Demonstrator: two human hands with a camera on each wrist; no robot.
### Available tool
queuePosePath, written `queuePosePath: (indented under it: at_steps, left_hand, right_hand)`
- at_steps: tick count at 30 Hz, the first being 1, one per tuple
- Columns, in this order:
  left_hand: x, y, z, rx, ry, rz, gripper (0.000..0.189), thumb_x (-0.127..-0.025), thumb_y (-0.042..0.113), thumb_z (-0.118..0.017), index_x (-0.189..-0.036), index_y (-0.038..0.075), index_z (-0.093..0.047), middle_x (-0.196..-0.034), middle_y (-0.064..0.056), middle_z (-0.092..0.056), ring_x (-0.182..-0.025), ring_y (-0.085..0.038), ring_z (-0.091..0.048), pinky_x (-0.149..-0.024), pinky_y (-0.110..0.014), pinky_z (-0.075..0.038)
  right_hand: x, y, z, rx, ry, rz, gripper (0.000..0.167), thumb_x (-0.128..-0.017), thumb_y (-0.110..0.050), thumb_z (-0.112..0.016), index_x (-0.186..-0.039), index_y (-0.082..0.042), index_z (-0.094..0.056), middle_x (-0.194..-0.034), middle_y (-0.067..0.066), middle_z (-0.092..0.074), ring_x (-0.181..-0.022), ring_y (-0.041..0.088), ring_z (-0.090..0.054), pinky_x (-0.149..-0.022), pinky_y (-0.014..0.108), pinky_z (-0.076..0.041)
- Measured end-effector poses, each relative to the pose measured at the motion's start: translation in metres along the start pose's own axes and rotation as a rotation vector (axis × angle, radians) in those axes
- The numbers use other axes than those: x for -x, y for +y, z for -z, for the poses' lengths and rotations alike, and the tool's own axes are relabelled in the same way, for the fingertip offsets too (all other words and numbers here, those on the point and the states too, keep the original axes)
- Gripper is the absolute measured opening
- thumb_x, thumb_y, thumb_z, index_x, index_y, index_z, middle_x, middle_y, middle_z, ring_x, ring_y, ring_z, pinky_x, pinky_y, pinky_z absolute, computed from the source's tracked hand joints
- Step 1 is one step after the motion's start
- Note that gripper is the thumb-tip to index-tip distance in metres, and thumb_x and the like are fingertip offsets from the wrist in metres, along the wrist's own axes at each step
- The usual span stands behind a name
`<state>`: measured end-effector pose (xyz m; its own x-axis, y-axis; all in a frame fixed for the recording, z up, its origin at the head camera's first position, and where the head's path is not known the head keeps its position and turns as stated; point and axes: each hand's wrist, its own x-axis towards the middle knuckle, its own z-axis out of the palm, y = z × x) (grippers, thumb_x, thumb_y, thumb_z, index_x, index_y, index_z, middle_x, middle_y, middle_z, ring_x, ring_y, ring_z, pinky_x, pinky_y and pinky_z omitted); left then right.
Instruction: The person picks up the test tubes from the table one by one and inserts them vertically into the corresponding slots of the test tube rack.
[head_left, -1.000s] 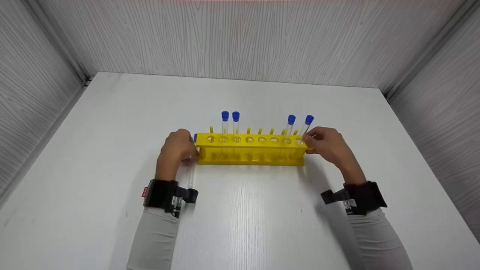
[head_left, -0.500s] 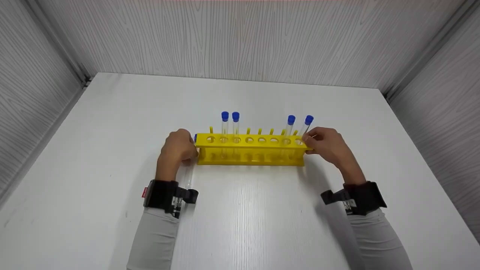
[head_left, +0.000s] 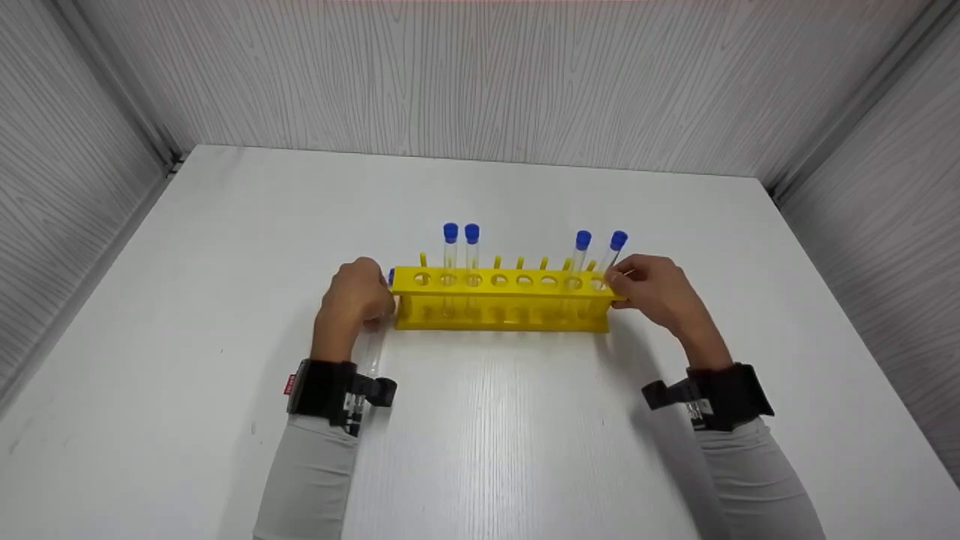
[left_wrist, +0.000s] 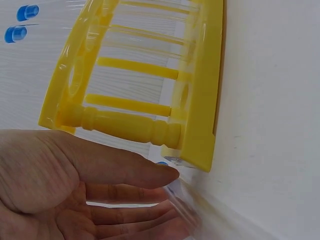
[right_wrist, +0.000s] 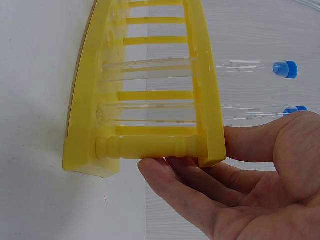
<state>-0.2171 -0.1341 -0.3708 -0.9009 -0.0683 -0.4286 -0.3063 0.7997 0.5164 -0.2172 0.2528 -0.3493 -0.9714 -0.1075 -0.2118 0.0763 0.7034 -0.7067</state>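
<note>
A yellow test tube rack [head_left: 510,293] stands on the white table between both hands. My left hand [head_left: 354,291] pinches a clear test tube [left_wrist: 184,205] beside the rack's left end; its blue cap [head_left: 391,277] is partly hidden behind the fingers. The right hand [head_left: 654,289] grips the rack's right end, with the thumb at the top plate and fingertips [right_wrist: 152,167] by the end post. Two blue-capped test tubes [head_left: 450,251] stand in holes toward the left. Another two test tubes [right_wrist: 150,112] sit at the right end, the outermost leaning right.
Short yellow pegs [head_left: 497,261] rise along the rack's back edge. Several holes in the middle of the top plate hold no tube. Grey wood-patterned panels [head_left: 480,82] enclose the table [head_left: 480,435] at the back and sides.
The lower end of the test tube in my left hand has swung slightly left. Both hands and the rack stay in place.
</note>
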Motion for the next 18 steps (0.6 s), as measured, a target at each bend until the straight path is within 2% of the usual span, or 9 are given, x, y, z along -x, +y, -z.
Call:
queuePosePath:
  at_steps: [9,18]
  left_hand:
    - [-0.0044,-0.0006,0.0019,-0.008,0.017,0.010,0.045,-0.091,0.007,-0.065,-0.132,-0.008,-0.056,-0.114,-0.021,-0.063,-0.082,-0.026,-0.060,-0.054,-0.023,-0.047]
    - [-0.0018,-0.0005,0.0033,0.009,0.048,0.004,0.047,-0.091,0.007,-0.065,-0.132,-0.011,-0.055,-0.108,-0.021,-0.063,-0.076,-0.024,-0.058,-0.055,-0.024,-0.049]
  right_hand:
    - [0.0002,-0.0022,0.0007,0.005,-0.008,-0.036,0.038,-0.105,-0.028,-0.054,-0.129,0.001,-0.060,-0.133,0.023,-0.061,-0.114,0.034,-0.067,-0.099,0.043,-0.055]
    - [0.0014,-0.0006,0.0001,0.006,0.008,0.006,0.036,-0.105,-0.027,-0.054,-0.126,0.001,-0.062,-0.130,0.022,-0.063,-0.114,0.034,-0.067,-0.096,0.042,-0.056]
